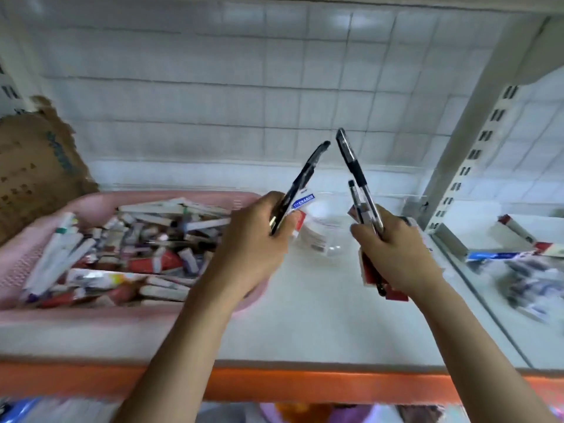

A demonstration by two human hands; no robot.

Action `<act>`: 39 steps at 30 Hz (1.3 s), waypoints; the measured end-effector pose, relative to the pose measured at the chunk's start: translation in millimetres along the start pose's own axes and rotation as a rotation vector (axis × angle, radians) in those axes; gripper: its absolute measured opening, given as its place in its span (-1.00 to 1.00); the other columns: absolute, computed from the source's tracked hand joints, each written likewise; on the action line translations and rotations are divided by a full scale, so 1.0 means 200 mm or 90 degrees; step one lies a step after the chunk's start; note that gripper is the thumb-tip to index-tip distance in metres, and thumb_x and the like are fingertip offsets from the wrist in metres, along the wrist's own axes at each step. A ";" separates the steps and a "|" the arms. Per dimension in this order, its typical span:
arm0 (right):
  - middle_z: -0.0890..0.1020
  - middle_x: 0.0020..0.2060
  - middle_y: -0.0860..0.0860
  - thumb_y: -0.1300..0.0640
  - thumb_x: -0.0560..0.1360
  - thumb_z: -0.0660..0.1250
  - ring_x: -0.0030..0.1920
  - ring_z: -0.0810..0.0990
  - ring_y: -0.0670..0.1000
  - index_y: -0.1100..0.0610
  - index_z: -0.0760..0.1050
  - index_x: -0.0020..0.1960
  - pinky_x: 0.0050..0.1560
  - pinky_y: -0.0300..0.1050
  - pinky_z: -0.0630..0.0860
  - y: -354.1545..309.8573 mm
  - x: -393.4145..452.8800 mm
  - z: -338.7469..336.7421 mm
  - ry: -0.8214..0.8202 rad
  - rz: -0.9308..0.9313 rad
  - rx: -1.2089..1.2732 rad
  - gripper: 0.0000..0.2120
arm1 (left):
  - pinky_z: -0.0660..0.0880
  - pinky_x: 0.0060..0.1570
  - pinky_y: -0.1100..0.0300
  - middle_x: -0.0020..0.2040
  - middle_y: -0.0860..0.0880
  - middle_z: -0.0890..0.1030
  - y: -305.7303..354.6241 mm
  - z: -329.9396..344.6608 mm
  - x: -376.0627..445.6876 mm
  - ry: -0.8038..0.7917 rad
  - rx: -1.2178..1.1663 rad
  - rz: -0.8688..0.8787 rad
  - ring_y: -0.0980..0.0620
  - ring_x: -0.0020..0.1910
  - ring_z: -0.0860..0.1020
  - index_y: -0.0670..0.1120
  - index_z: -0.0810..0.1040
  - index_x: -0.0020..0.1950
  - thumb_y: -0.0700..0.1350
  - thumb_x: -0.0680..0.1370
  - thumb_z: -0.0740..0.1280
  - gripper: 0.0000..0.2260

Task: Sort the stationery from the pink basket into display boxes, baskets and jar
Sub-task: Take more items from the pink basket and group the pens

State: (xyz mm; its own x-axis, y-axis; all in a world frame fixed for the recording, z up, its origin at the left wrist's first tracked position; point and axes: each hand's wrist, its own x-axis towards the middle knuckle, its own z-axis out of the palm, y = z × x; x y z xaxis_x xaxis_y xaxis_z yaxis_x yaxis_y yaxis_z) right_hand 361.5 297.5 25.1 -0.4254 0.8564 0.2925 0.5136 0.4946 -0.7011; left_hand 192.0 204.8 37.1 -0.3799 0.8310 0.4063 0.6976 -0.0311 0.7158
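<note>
Both grips full: left hand (250, 239) holds black pen (300, 181) plus eraser (302, 201); right hand (399, 254) holds pens (355, 175). Pink basket (91, 206) at left, jar (329, 233) between the hands. Drop pens tip-down, one type per container.

In my left hand (254, 232) I hold a black pen (300, 183) and a white eraser (302, 200) with a blue label in white letters, and in my right hand (396, 251) are black pens (355, 174) with clear barrels and small red and white packs (370, 277). The basket (91, 206) is pale pink with a fine mesh pattern, and it is full of white, red, grey and purple stationery (128, 248), one white marker (62, 230) with a green band. The shelf (305, 325) is white with an orange front edge, the wall (244, 87) is white tile with grey grout lines, and the cardboard (33, 166) is brown with dark print.
</note>
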 end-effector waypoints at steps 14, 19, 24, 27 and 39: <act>0.37 -0.55 0.00 0.16 0.52 0.24 -0.49 0.37 -0.09 -0.03 0.43 0.05 -0.43 -0.32 0.29 0.87 -0.32 -0.59 -0.007 0.128 -0.030 -0.86 | 0.36 -0.33 0.44 -0.36 0.16 0.60 0.38 0.91 -0.27 -0.157 -0.081 -0.094 0.33 -0.30 0.54 0.10 0.51 -0.10 -0.06 0.56 0.27 -0.92; 0.39 -0.48 0.10 0.13 0.54 0.23 -0.41 0.37 0.03 -0.07 0.32 0.02 -0.42 -0.27 0.27 0.92 -0.33 -0.65 0.016 0.145 0.021 -0.86 | 0.35 -0.29 0.50 -0.34 0.25 0.61 0.42 0.99 -0.25 -0.190 -0.078 -0.069 0.34 -0.27 0.55 0.21 0.46 -0.13 -0.08 0.56 0.27 -0.84; 0.34 -0.56 -0.02 0.07 0.50 0.26 -0.44 0.31 0.00 0.14 0.35 -0.18 -0.45 -0.19 0.22 1.03 -0.30 -0.80 0.029 0.112 0.007 -0.83 | 0.43 -0.13 0.37 -0.25 0.19 0.63 0.55 1.17 -0.21 -0.185 -0.079 -0.047 0.28 -0.17 0.57 0.21 0.48 -0.04 -0.09 0.57 0.27 -0.84; 0.37 -0.60 -0.03 0.17 0.50 0.28 -0.51 0.31 -0.05 0.07 0.31 -0.34 -0.46 -0.26 0.27 1.16 -0.26 -0.96 0.079 0.109 -0.010 -0.74 | 0.45 -0.09 0.27 -0.25 0.19 0.61 0.68 1.34 -0.17 -0.173 -0.084 -0.024 0.20 -0.15 0.56 0.09 0.53 0.02 -0.09 0.56 0.28 -0.90; 0.40 -0.56 0.00 0.15 0.50 0.30 -0.42 0.39 0.03 0.04 0.33 -0.37 -0.41 -0.23 0.28 1.79 -0.26 -1.61 0.083 0.111 -0.052 -0.71 | 0.33 -0.37 0.30 -0.16 0.03 0.60 1.32 2.17 -0.04 -0.161 -0.034 -0.026 0.06 -0.25 0.52 -0.06 0.53 0.09 -0.06 0.58 0.25 -0.85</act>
State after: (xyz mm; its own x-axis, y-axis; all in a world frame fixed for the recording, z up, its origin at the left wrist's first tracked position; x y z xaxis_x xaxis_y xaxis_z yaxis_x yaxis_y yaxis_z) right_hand 805.9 478.0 -31.7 -0.2273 0.9393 0.2572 0.6313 0.3432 -0.6954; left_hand 642.0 429.8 -24.1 -0.2382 0.9444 0.2265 0.6489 -0.0187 0.7606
